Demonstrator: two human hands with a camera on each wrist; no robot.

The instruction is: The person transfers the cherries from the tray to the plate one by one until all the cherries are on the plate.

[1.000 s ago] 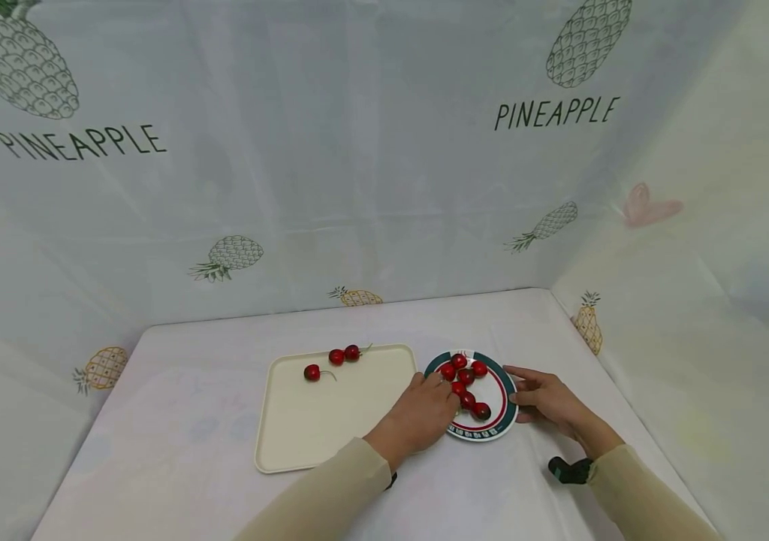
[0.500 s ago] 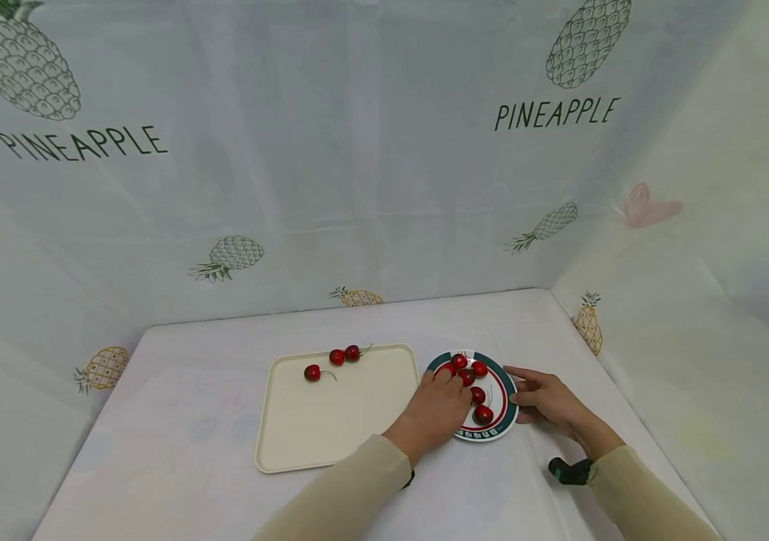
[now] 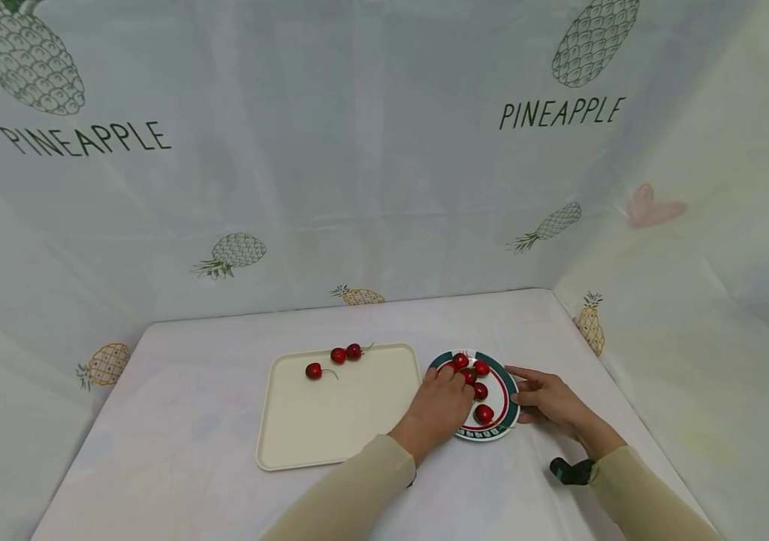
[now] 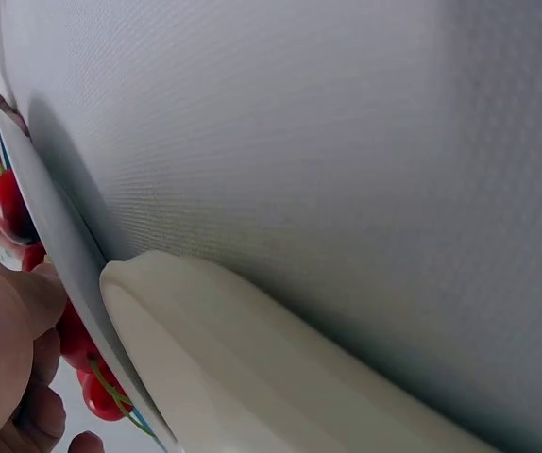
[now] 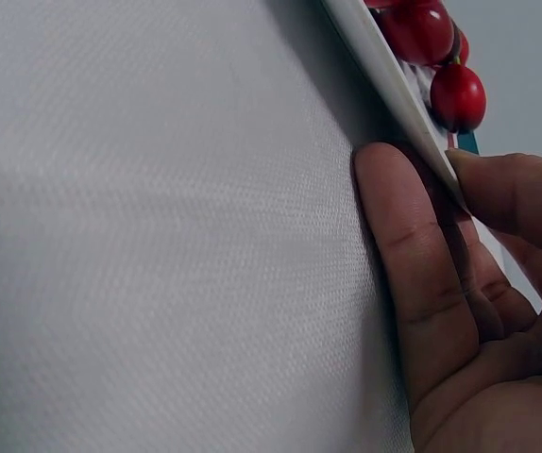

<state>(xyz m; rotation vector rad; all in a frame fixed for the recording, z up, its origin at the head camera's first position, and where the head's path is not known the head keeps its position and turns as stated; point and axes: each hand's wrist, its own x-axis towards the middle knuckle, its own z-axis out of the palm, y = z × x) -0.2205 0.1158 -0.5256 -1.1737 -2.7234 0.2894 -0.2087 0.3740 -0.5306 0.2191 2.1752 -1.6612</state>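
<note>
A round plate [image 3: 510, 383] with a green patterned rim and a red ring bears several red cherries [image 3: 484, 414], some with green stems. My left hand [image 3: 440, 406] reaches over its left side with bent fingers. In the left wrist view, my thumb and curled fingers [image 4: 37, 377] close about a cherry [image 4: 75, 342] low on the plate; the fingertips are partly hidden. From the right, my right hand [image 3: 550, 402] holds the plate's rim. The right wrist view has the thumb on top of the plate edge [image 5: 413, 123] and a finger [image 5: 408, 245] underneath.
Left of the plate lies a shallow cream tray [image 3: 317, 432], its right edge close to the plate. Toward its back are 3 cherries [image 3: 314, 371]. A white cloth covers the table [image 3: 182, 421], and pineapple-printed curtains [image 3: 384, 150] stand behind and at both sides.
My left hand has moved right, further over the plate, and some cherries there have shifted. A stem now sticks out past the lower right rim. The right hand keeps its hold.
</note>
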